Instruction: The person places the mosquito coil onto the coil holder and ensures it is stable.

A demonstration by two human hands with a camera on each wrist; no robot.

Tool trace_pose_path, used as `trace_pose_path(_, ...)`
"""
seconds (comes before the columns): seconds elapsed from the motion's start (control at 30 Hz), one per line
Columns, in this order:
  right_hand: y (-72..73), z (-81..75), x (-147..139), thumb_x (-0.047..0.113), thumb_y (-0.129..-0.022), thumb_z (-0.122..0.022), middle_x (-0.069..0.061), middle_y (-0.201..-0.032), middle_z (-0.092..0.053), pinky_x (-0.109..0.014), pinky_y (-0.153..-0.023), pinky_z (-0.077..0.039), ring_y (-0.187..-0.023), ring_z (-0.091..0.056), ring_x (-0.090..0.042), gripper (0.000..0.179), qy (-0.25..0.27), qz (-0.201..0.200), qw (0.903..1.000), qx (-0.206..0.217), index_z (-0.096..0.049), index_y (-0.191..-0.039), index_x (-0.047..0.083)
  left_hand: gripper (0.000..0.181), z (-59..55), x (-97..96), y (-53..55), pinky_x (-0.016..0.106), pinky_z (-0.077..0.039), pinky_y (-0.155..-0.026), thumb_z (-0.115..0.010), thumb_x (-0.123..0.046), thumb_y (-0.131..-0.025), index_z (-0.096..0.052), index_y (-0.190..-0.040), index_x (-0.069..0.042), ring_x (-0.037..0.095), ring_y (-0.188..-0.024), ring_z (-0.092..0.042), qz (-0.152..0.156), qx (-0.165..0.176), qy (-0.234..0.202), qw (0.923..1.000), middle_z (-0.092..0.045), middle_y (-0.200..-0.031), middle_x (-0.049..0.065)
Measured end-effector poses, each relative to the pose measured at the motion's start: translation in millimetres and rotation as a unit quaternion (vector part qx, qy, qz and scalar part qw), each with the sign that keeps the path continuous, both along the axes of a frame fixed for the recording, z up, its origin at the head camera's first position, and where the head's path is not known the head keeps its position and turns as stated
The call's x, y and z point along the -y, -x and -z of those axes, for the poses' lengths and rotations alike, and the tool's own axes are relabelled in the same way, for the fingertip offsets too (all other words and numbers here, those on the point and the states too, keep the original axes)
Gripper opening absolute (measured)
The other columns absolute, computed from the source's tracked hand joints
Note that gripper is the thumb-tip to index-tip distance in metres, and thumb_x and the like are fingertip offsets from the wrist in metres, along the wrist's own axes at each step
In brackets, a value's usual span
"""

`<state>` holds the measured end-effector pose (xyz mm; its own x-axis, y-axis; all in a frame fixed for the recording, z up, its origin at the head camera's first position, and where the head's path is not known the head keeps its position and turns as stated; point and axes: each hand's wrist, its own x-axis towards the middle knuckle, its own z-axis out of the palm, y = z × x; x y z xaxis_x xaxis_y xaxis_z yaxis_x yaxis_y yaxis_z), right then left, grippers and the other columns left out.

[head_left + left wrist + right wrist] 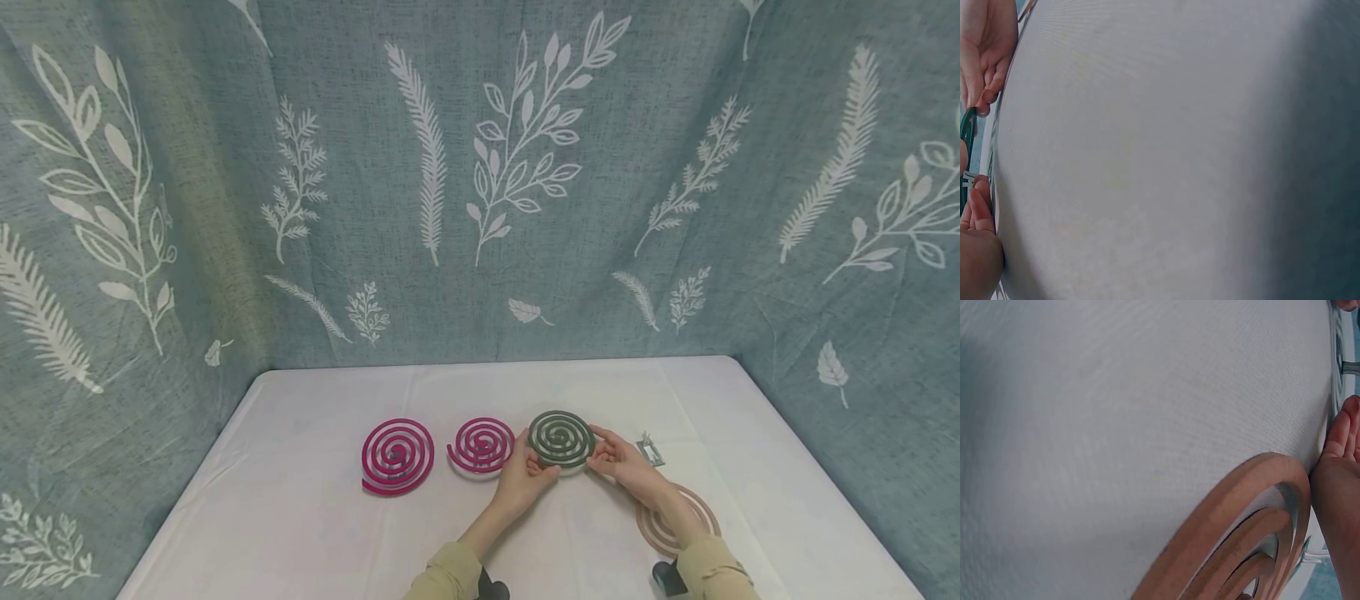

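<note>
Both hands hold a dark green mosquito coil (561,459) just above the white tabletop, one at each side of its rim. My left hand (519,482) grips the left and lower edge between thumb and fingers. On the opposite side, my right hand (624,463) pinches the rim. A small pale clip-like metal piece (969,180) shows at the coil by the left fingers in the left wrist view. Two magenta mosquito coils, a larger one (429,457) and a smaller one (457,463), sit left of the hands; the smaller one is close beside the left hand.
A brown mosquito coil (1210,515) lies on the table under the right forearm, which partly covers it. Beyond the right hand is a small metal coil stand (656,454). A patterned blue-green cloth (450,325) encloses the back and sides of the table (247,517).
</note>
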<state>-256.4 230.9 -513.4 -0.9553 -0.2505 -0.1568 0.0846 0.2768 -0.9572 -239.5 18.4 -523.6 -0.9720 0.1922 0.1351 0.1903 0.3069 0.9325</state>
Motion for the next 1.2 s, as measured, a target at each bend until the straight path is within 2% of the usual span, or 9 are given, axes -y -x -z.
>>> trace_pose_path(0.43, 0.0, 0.0, -1.0, 0.008, -0.092, -0.059, -0.001, -0.096, -0.050, -0.016, -0.072, -0.045, -0.083, -0.048, -0.006, 0.070, -0.001, -0.005, 1.0000, 0.000, -0.019, -0.148, -0.004, 0.081, 1.1, -0.5, 0.8, 0.014, -0.042, -0.064, -0.073, -0.010, -0.080, -0.025, -0.142, 0.012, 0.002, -0.070, -0.044, 0.000, -0.001, -0.004, 1.0000, -0.056, -0.085, 0.010)
trace_pose_path(0.9, 0.7, 2.7, -0.9, 0.009, -0.090, -0.061, -0.001, -0.095, -0.050, -0.017, -0.073, -0.045, -0.084, -0.049, -0.008, 0.070, -0.003, 0.011, 0.9999, 0.006, -0.023, -0.147, -0.001, 0.081, 1.7, -0.3, 0.8, 0.014, -0.041, -0.064, -0.073, -0.010, -0.080, -0.025, -0.142, 0.012, 0.003, -0.070, -0.044, -0.001, -0.001, -0.002, 1.0000, -0.055, -0.085, 0.009)
trace_pose_path(1.2, 0.4, 1.3, -0.3, 0.008, -0.091, -0.060, -0.001, -0.095, -0.050, -0.016, -0.072, -0.045, -0.083, -0.048, -0.006, 0.070, 0.001, 0.003, 1.0000, 0.003, -0.021, -0.147, -0.003, 0.081, 1.7, 0.2, 1.1, 0.015, -0.041, -0.064, -0.072, -0.011, -0.080, -0.025, -0.142, 0.012, 0.003, -0.070, -0.044, 0.000, -0.004, -0.001, 1.0000, -0.055, -0.085, 0.010)
